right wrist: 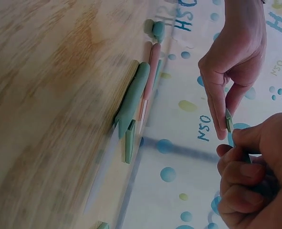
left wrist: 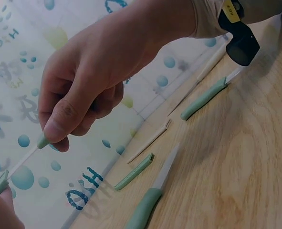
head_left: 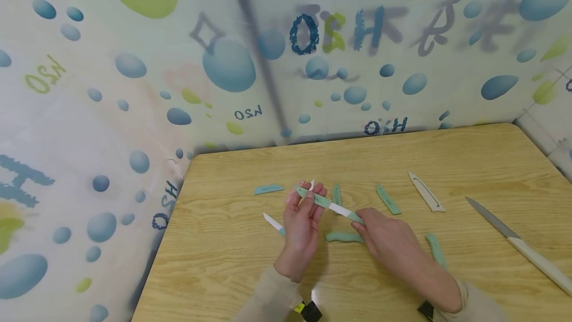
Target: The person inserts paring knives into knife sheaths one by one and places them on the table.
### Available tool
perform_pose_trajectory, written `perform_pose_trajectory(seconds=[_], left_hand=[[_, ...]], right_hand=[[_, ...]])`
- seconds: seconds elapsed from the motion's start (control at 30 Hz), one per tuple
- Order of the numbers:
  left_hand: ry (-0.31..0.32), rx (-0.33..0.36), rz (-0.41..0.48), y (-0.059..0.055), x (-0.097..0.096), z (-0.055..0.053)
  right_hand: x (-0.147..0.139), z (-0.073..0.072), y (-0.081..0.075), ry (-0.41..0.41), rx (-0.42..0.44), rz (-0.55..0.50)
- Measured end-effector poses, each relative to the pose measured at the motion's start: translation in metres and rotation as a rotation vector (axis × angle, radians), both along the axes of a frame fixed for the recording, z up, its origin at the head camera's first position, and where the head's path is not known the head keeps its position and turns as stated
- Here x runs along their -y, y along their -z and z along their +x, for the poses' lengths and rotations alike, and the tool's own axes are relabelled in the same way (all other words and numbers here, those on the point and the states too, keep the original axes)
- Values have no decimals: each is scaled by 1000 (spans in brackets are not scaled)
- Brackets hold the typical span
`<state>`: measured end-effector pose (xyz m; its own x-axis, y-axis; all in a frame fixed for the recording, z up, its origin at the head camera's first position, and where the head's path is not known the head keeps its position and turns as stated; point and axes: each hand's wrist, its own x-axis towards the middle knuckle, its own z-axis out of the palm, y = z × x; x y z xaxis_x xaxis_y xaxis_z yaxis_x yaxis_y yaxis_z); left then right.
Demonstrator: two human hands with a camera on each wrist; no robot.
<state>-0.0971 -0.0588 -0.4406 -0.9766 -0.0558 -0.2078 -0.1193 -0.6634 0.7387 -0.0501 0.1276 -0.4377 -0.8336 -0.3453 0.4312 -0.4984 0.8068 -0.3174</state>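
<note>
My left hand (head_left: 300,230) pinches a green blade cover (head_left: 321,201) between thumb and fingers, palm turned up. From the right, my right hand (head_left: 395,240) grips a small paring knife by its green handle (head_left: 356,217). Its white blade (head_left: 339,209) runs into the cover's near end, so the tip is hidden. Both are held above the table. In the left wrist view, a stretch of bare blade (left wrist: 24,161) shows between handle and cover. Behind my left fingers a white blade tip (head_left: 312,183) and a pink piece (head_left: 291,195) are partly covered.
On the wooden table (head_left: 214,262) lie a blue cover (head_left: 269,189), a blue-handled knife (head_left: 273,222), green covers (head_left: 389,199), green-handled knives (head_left: 344,237), and a white cover (head_left: 426,192). A large knife (head_left: 536,261) with a white handle is at right. A patterned wall (head_left: 330,108) stands behind.
</note>
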Motion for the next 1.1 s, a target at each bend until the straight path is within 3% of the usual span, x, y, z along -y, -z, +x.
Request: perform_pose_trajectory(seconds=[0.6,1.1], left_hand=[[9,-19,-22,1,-10,7],[18,-21,-19,2,-14,9]], right_hand=[[5,1,-1,18,40,-15],[7,1,-1,21,21,-5]])
